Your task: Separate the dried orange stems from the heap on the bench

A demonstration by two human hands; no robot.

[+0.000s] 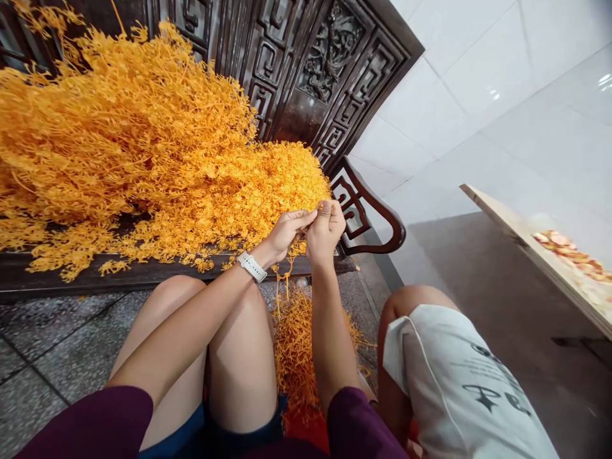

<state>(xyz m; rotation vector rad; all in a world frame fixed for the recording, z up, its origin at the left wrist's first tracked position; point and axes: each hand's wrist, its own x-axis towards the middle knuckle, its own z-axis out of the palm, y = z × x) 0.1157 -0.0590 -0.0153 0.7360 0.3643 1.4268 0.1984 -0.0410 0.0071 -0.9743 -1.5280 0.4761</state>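
At the front edge of the carved dark-wood worktop (306,70), two hands work just beside one large heap of dried orange sprigs (143,140), which spreads along the worktop and up against its latticed back. The left hand (287,233), with one white strap watch (252,266) on its wrist, and the right hand (326,233) are both clenched, fingertips pinched together on a thin orange sprig (308,218), mostly hidden by the fingers. Below the worktop, a second, smaller tangle of brittle, finely branching sprigs (296,344) lies on the speckled stone floor (48,331), beside the person's bare knees (176,293) and near a co-worker (454,382) in a printed white shirt. Right of the worktop, one pale wooden board (502,220) carries reddish slices (568,255)
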